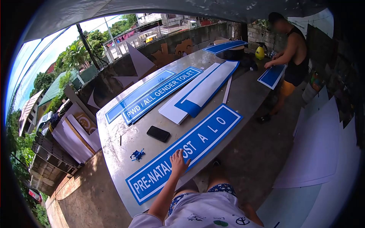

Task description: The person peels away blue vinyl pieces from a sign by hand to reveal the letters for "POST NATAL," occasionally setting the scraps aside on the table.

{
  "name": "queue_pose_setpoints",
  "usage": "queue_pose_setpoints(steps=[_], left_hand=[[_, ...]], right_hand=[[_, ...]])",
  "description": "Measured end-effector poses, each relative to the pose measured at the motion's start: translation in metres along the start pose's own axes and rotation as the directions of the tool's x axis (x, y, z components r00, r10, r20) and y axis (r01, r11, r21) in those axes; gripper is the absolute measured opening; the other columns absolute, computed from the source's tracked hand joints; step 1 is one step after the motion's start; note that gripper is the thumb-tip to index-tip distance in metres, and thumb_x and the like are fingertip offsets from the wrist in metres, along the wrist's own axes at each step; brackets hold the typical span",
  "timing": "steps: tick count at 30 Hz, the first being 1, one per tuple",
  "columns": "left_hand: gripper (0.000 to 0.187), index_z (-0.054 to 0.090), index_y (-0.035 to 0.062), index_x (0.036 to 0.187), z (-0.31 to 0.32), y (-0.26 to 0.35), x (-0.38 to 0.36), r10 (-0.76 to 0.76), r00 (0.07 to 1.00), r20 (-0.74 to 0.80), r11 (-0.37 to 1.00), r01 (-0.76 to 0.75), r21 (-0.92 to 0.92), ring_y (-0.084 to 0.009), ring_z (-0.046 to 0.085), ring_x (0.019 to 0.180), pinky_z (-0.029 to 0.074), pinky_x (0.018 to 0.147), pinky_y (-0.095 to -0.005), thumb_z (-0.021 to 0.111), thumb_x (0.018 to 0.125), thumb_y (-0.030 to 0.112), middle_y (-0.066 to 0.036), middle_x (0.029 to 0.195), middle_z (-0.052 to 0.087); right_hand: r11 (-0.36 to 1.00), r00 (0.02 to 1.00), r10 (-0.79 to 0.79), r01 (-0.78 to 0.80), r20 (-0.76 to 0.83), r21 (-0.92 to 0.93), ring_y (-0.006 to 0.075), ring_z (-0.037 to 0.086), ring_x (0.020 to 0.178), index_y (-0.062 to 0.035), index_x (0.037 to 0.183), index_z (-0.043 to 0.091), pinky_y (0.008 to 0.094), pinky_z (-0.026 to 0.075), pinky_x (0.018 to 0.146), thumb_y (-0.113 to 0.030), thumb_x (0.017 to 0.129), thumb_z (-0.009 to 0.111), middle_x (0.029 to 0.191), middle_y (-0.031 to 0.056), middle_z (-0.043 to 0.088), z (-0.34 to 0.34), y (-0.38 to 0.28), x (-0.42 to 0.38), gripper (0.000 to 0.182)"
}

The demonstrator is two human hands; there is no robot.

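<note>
My left hand (179,163) lies with fingers apart on a long blue sign (232,113) with a white border line and white letters. The letters read "PRE-NATAL", then some are hidden under the hand, then "OST" and widely spaced "A L O". This sign runs along the near edge of the table (114,152). Just beyond it rest a black phone (158,133) and a small heap of curled blue scraps (137,154). Part of my right arm (251,213) shows low beside my shirt, but the right hand is out of sight.
Farther across the table lie a "PWD / ALL GENDER TOILET" sign (163,95), another blue sign (114,112) and a folded white-and-blue sheet (171,110). At the right, another person (296,57) holds a blue panel (272,76). Large pale sheets (315,152) lean at right.
</note>
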State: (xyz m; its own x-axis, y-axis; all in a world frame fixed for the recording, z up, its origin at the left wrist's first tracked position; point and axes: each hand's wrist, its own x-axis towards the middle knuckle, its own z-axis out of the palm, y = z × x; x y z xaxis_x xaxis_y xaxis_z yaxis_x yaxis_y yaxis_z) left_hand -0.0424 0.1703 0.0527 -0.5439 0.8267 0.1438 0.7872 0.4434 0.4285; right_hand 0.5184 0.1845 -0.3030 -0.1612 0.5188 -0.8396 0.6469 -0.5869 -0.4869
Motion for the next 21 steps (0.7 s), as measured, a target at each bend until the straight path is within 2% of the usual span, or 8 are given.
queue_pose_setpoints(steps=[1, 2, 5, 7, 10, 12, 16, 21], left_hand=[[0.071, 0.038, 0.0057, 0.139, 0.006, 0.008, 0.0, 0.002, 1.0, 0.017, 0.999, -0.003, 0.052, -0.0368, 0.034, 0.133, 0.019, 0.11, -0.0588, 0.066, 0.084, 0.039, -0.019, 0.141, 0.039], [0.072, 0.037, 0.0061, 0.141, 0.012, 0.015, 0.0, 0.001, 0.999, 0.038, 0.995, -0.005, 0.103, -0.0367, 0.03, 0.137, 0.014, 0.112, -0.0604, 0.063, 0.085, 0.042, -0.019, 0.144, 0.037], [0.07, 0.035, 0.0066, 0.144, 0.029, 0.033, 0.003, -0.025, 0.999, 0.039, 0.992, 0.021, 0.122, -0.0357, 0.027, 0.14, 0.012, 0.113, -0.0596, 0.057, 0.089, 0.043, -0.018, 0.149, 0.032], [0.068, 0.035, 0.0068, 0.144, 0.042, 0.042, 0.004, -0.007, 1.0, 0.017, 0.995, 0.005, 0.103, -0.0353, 0.026, 0.141, 0.012, 0.113, -0.0592, 0.055, 0.09, 0.043, -0.016, 0.151, 0.031], [0.063, 0.034, 0.0096, 0.146, 0.058, 0.041, 0.003, 0.041, 0.999, -0.027, 0.997, -0.039, 0.06, -0.034, 0.024, 0.142, 0.012, 0.114, -0.058, 0.05, 0.094, 0.042, -0.013, 0.153, 0.03], [0.061, 0.035, 0.0121, 0.146, 0.074, 0.028, -0.003, 0.189, 0.982, 0.026, 0.976, -0.191, 0.104, -0.0338, 0.024, 0.143, 0.012, 0.114, -0.0569, 0.048, 0.094, 0.042, -0.012, 0.153, 0.031], [0.058, 0.039, 0.0125, 0.144, 0.071, 0.029, -0.003, 0.18, 0.984, -0.002, 0.982, -0.179, 0.064, -0.0339, 0.026, 0.142, 0.014, 0.116, -0.053, 0.049, 0.093, 0.039, -0.014, 0.152, 0.033], [0.055, 0.04, 0.0119, 0.143, 0.07, 0.029, 0.0, 0.19, 0.982, -0.019, 0.979, -0.188, 0.084, -0.0329, 0.028, 0.141, 0.017, 0.115, -0.0526, 0.049, 0.095, 0.037, -0.013, 0.151, 0.034]], right_hand=[[0.983, 0.993, -0.116, 0.115, -0.001, 0.141, 0.0293, 0.064, 0.076, 0.0024, 0.108, 0.066, 0.0449, 0.052, 0.061, -0.018, 0.082, 0.066, 0.094, 0.0159, 0.066, -0.002, -0.015, -0.016, 0.033], [0.984, 0.993, -0.119, 0.118, 0.001, 0.133, 0.0293, 0.064, 0.076, 0.0024, 0.108, 0.066, 0.0449, 0.052, 0.061, -0.018, 0.082, 0.066, 0.094, 0.0159, 0.066, 0.001, -0.022, -0.017, 0.033], [0.947, 0.97, -0.206, 0.231, -0.13, 0.223, 0.0267, 0.064, 0.073, 0.0026, 0.11, 0.066, 0.0431, 0.051, 0.06, -0.016, 0.082, 0.064, 0.091, 0.0156, 0.067, 0.002, -0.038, -0.014, 0.033], [0.984, 0.985, -0.175, 0.174, -0.007, -0.021, 0.0245, 0.064, 0.074, 0.0024, 0.107, 0.067, 0.0411, 0.051, 0.061, -0.016, 0.082, 0.062, 0.092, 0.0165, 0.068, -0.005, -0.054, -0.011, 0.031], [0.959, 0.971, -0.238, 0.231, -0.03, -0.162, 0.0237, 0.065, 0.074, 0.0019, 0.104, 0.069, 0.0403, 0.051, 0.064, -0.017, 0.083, 0.06, 0.095, 0.0174, 0.068, -0.002, -0.084, -0.021, 0.03], [0.946, 0.97, -0.24, 0.227, -0.028, -0.233, 0.0248, 0.065, 0.078, 0.0016, 0.104, 0.07, 0.0401, 0.052, 0.067, -0.018, 0.084, 0.059, 0.098, 0.0181, 0.069, 0.001, -0.107, -0.031, 0.03], [0.893, 0.959, -0.281, 0.277, 0.039, -0.356, 0.028, 0.066, 0.088, 0.0005, 0.105, 0.07, 0.0404, 0.052, 0.077, -0.016, 0.085, 0.055, 0.104, 0.019, 0.069, 0.008, -0.125, -0.038, 0.03], [0.826, 0.951, -0.296, 0.303, 0.092, -0.475, 0.0291, 0.065, 0.093, 0.0005, 0.105, 0.07, 0.0405, 0.051, 0.079, -0.016, 0.086, 0.055, 0.106, 0.0187, 0.069, 0.009, -0.127, -0.025, 0.029]])
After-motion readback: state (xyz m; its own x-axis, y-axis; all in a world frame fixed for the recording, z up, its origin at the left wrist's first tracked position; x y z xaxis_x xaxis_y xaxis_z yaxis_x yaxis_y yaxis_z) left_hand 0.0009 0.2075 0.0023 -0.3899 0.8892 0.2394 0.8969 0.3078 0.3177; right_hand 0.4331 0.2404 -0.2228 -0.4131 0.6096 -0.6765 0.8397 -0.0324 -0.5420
